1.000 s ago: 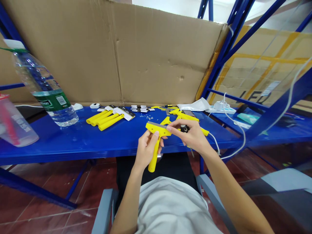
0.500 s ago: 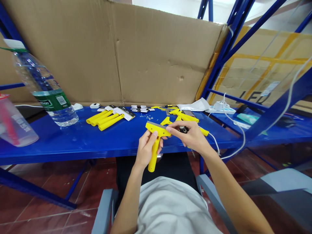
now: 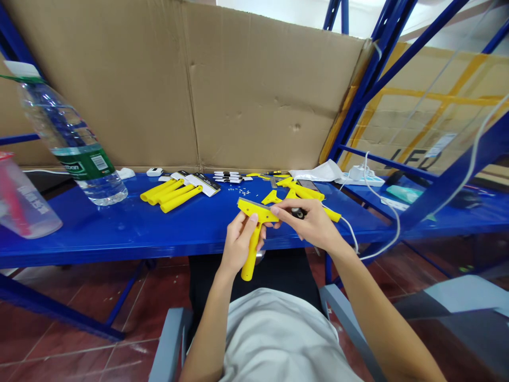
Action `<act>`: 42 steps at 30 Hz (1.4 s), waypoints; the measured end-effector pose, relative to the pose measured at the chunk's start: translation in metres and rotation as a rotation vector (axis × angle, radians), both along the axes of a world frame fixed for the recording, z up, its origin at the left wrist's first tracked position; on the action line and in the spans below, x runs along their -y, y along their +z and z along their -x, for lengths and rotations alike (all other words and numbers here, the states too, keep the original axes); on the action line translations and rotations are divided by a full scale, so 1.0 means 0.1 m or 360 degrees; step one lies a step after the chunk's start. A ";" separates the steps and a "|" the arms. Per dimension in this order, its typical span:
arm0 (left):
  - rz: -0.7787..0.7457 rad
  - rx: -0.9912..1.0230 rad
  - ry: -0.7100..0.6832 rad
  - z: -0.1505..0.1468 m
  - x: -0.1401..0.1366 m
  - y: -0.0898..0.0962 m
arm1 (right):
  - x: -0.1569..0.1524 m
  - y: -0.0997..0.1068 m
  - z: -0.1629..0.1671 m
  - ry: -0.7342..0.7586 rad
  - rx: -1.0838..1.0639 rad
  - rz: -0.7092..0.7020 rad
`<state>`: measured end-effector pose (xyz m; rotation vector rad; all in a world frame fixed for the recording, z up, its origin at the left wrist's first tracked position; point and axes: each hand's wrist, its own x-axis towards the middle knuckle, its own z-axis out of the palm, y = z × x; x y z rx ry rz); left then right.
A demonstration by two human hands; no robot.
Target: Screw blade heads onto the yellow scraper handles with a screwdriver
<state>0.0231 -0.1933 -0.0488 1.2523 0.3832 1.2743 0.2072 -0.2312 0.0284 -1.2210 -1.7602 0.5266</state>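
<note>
My left hand (image 3: pixel 237 239) is closed round the neck of a yellow scraper (image 3: pixel 250 253), thumb on the front of its wide head. The scraper's handle points down toward my lap, and a thin metal blade (image 3: pixel 249 203) lies along the head's top edge. With thumb and index finger, my right hand (image 3: pixel 308 220) pinches the right end of that head. Tucked in the same hand is a black-handled screwdriver (image 3: pixel 298 213), its thin shaft showing below the palm. Beyond my hands, several yellow scraper parts (image 3: pixel 304 191) lie on the blue table (image 3: pixel 119 228).
Several yellow scrapers with black-and-white blade covers (image 3: pixel 181 199) lie left of centre. Small white bits (image 3: pixel 242 192) and stacked black-and-white packs (image 3: pixel 226 177) sit behind. A water bottle (image 3: pixel 85 154) and plastic cup (image 3: pixel 29 204) stand left; a power strip (image 3: pixel 361 175) with white cable lies right.
Both hands keep nearly the same grip on the scraper. The right fingers have shifted only slightly at the head's right end, and the view has moved a little.
</note>
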 end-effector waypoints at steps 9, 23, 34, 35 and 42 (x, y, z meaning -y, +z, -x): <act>0.0006 0.0008 0.0002 0.00 0.00 -0.01 | 0.00 -0.02 -0.06 0.0012 0.0136 -0.0012; -0.0005 -0.0031 0.0041 0.00 0.01 0.00 | -0.01 -0.03 -0.04 -0.0041 0.0087 -0.0038; 0.0004 -0.0017 0.0029 0.00 0.00 0.00 | -0.02 0.00 -0.05 -0.0063 -0.0052 0.0084; 0.0006 -0.0011 0.0026 0.00 0.00 0.00 | -0.01 0.00 -0.06 -0.0061 -0.0061 0.0105; 0.0000 -0.0001 0.0010 0.00 0.00 -0.01 | -0.02 0.00 -0.10 -0.0025 -0.0069 0.0127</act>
